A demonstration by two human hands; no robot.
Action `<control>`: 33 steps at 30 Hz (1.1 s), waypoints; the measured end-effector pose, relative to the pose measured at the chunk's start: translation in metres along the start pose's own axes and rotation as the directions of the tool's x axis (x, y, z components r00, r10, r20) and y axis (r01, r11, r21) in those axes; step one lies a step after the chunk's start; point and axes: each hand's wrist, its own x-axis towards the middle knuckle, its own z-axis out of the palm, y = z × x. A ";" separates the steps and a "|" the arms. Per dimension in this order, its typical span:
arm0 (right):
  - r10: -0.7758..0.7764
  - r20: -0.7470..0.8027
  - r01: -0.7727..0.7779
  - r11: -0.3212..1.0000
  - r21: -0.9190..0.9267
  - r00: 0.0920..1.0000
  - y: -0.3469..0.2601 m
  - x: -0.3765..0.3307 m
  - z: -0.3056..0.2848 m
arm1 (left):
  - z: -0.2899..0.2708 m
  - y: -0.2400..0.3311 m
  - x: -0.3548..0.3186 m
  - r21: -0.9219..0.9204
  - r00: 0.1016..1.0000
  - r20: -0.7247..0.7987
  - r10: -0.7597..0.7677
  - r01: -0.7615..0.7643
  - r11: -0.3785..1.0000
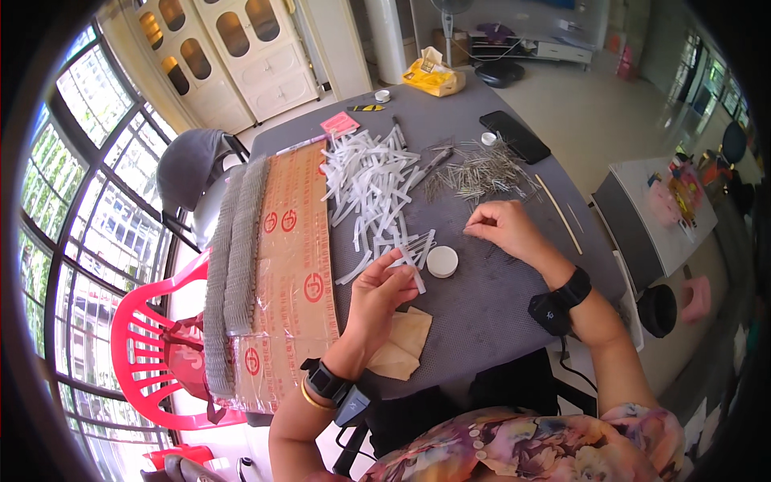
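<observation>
One white strip between left fingers

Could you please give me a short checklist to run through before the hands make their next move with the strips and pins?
1. Left hand has a white strip pinched in its fingers: ok.
2. Right hand has a pin in its fingertips: cannot tell, too small.
3. Strip pile lies close to the left hand: ok.
4. Pin pile lies close to the right hand: ok.
5. White cap sits between the hands, touching neither: ok.
6. Phone lies beyond the pins, away from both hands: ok.
</observation>
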 end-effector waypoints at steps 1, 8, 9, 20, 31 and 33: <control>-0.108 -0.092 0.102 0.992 -0.071 0.990 -0.006 -0.001 0.001 | 0.001 0.000 0.000 -0.005 1.000 -0.004 -0.004 0.004 1.000; -0.373 -0.061 0.363 0.923 -0.129 0.926 -0.024 -0.006 0.027 | -0.002 0.000 -0.001 -0.061 0.998 0.042 -0.051 0.053 0.997; -0.511 -0.036 0.491 0.842 -0.224 0.859 -0.017 -0.003 0.028 | -0.001 0.001 -0.001 -0.068 0.997 0.053 -0.053 0.057 0.996; -0.040 0.002 0.034 0.879 0.475 0.999 -0.025 -0.011 0.028 | -0.002 -0.002 0.000 -0.092 0.994 0.089 -0.061 0.069 0.993; -0.074 -0.050 0.089 0.843 0.531 0.996 -0.027 -0.015 0.048 | 0.001 -0.006 0.000 -0.123 0.990 0.107 -0.095 0.108 0.986; -0.089 -0.053 0.103 0.860 0.499 0.995 -0.026 -0.015 0.048 | 0.000 -0.006 0.000 -0.129 0.991 0.097 -0.093 0.105 0.986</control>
